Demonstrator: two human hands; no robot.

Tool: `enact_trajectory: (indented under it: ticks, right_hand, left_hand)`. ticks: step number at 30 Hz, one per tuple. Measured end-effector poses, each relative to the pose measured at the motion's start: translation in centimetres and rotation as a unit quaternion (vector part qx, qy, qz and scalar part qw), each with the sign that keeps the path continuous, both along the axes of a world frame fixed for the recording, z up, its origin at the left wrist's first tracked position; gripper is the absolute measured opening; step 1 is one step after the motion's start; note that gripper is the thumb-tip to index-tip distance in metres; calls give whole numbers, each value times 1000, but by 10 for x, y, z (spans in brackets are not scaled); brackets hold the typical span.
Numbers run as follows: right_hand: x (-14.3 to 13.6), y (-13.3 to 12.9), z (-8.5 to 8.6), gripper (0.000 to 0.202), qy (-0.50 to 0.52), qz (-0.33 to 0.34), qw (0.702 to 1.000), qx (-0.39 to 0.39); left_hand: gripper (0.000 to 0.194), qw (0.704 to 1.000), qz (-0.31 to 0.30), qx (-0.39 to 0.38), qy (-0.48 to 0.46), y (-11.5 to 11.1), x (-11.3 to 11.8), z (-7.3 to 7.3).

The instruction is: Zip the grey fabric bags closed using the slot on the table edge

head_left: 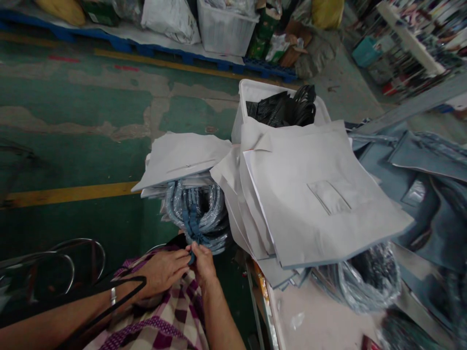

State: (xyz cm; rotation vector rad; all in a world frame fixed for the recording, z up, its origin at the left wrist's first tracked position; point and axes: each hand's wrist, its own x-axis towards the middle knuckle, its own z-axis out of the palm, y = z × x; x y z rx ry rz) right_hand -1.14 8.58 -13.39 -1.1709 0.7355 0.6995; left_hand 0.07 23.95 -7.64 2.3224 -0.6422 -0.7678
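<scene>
My left hand [162,270] and my right hand [203,262] meet low in the middle of the view, above a checked purple-and-cream cloth over my lap. The fingers of both are closed around the end of a blue strap [193,224]. That strap runs up over a loop-shaped bundle [216,214] of blue-grey pieces in clear plastic. Just beyond the bundle, a stack of pale grey sheets [186,153] lies against it. My fingers hide the strap's very end.
To the right, large pale grey panels [302,194] lie across a table [310,321], with another plastic-wrapped coil [368,282] beneath. Behind stands a white bin [239,112] holding black plastic [284,108]. Metal chair frames [73,262] are at left; a loaded blue pallet [153,48] lies at the back.
</scene>
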Motion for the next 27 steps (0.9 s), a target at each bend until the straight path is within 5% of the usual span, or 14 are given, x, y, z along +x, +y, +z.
enact_trajectory:
  ticks: [4, 10, 14, 19, 27]
  right_hand:
    - [6, 2, 4, 45, -53, -20, 998, -11]
    - [9, -8, 21, 47, -108, -4, 994, -23]
    - [8, -12, 23, 48, -143, 23, 989, -39]
    - [2, -14, 4, 45, -142, 48, 985, -86]
    - [-8, -16, -15, 38, -95, 52, 990, -92]
  left_hand:
    - [45, 995, 39, 73, -57, 9, 37, -10]
    - [33, 990, -31, 110, -86, -9, 82, -23]
    - [20, 985, -42, 138, -95, -21, 88, -25]
    - [7, 980, -44, 176, -84, -21, 95, -26]
    - [11, 989, -8, 149, 13, -13, 89, -25]
